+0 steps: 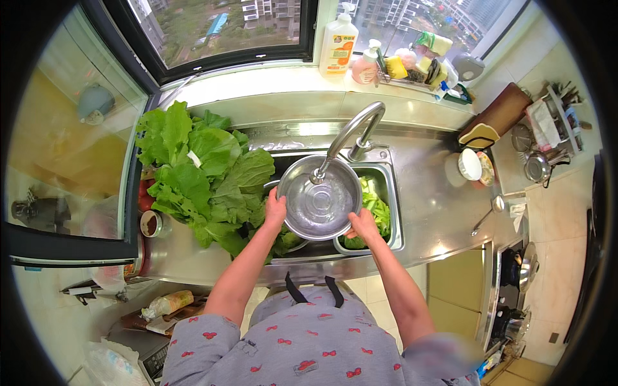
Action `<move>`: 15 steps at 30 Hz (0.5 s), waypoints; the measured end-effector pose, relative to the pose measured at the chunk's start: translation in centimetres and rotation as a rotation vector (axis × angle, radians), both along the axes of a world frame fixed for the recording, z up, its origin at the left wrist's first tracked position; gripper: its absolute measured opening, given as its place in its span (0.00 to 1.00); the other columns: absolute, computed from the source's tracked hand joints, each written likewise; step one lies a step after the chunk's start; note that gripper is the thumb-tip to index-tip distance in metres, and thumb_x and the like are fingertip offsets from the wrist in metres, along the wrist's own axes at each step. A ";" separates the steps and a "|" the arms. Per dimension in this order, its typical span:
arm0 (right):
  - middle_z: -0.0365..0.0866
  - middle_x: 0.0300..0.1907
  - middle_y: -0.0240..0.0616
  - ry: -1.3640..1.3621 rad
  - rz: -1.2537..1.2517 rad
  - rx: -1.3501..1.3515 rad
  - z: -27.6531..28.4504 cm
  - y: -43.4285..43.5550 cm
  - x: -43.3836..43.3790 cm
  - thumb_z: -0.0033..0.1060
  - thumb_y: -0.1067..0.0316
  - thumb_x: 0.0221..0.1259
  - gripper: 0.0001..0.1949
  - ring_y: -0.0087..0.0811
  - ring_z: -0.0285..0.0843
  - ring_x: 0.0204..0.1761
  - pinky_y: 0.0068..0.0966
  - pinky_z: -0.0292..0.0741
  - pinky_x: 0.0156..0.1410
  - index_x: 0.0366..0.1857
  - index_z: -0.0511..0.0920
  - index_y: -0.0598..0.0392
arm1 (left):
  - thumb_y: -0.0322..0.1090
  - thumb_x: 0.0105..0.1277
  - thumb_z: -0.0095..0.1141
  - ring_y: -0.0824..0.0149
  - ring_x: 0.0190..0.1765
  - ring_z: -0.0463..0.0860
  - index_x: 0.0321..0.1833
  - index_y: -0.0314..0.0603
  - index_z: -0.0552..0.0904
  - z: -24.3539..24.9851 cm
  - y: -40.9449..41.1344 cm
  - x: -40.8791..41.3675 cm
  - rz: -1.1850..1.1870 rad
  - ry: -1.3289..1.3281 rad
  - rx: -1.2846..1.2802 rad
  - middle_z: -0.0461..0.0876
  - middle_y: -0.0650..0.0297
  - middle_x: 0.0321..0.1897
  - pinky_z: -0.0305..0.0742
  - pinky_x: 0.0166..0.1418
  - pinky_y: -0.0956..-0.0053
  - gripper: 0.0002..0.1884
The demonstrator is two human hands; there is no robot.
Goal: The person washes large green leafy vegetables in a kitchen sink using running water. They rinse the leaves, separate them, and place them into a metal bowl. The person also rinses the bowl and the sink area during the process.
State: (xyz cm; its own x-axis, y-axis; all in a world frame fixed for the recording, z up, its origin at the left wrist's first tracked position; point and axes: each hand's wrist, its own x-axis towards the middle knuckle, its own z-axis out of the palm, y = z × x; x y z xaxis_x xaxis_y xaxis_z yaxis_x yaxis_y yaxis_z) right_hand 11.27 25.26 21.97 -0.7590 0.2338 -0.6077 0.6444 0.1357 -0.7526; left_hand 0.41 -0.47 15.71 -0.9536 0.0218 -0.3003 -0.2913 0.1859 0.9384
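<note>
A round stainless steel basin (321, 207) is under the spout of the curved faucet (338, 140), above the double sink. My left hand (275, 209) grips its left rim, and my right hand (362, 226) holds the lower right rim. Clear water seems to lie in the basin. Cut green vegetables (379, 205) fill the right sink compartment (398, 217), partly hidden by my right hand. Large leafy greens (207, 169) are heaped left of the basin and reach over the left compartment, which is mostly covered.
A small bowl of dark red contents (151, 224) stands at the left, beside the open window sash (133, 193). Soap bottles (339, 46) and sponges (397, 67) line the sill. On the right are a white bowl (470, 164), a ladle (497, 205), a cutting board (507, 108) and the stove.
</note>
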 end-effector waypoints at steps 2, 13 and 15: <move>0.84 0.22 0.46 0.046 0.096 0.226 3.4 -2.5 -2.0 0.52 0.66 0.62 0.24 0.38 0.84 0.19 0.32 0.84 0.30 0.59 0.66 0.71 | 0.30 0.65 0.54 0.51 0.64 0.75 0.72 0.38 0.65 -1.5 -1.0 0.1 0.039 -0.056 -0.189 0.75 0.47 0.64 0.67 0.69 0.62 0.31; 0.85 0.21 0.45 -0.095 0.483 0.682 5.3 -6.2 -9.4 0.44 0.51 0.62 0.23 0.42 0.88 0.34 0.37 0.80 0.49 0.29 0.86 0.60 | 0.40 0.70 0.58 0.74 0.46 0.77 0.59 0.37 0.78 4.6 0.6 4.4 -0.907 0.080 -0.174 0.84 0.63 0.43 0.72 0.55 0.74 0.19; 0.84 0.18 0.45 -0.007 0.498 0.680 5.2 -6.6 -10.1 0.43 0.47 0.62 0.26 0.43 0.87 0.33 0.38 0.80 0.49 0.28 0.84 0.62 | 0.35 0.70 0.58 0.74 0.45 0.78 0.58 0.36 0.79 2.9 0.5 3.6 -0.745 0.053 -0.182 0.85 0.65 0.44 0.73 0.54 0.74 0.17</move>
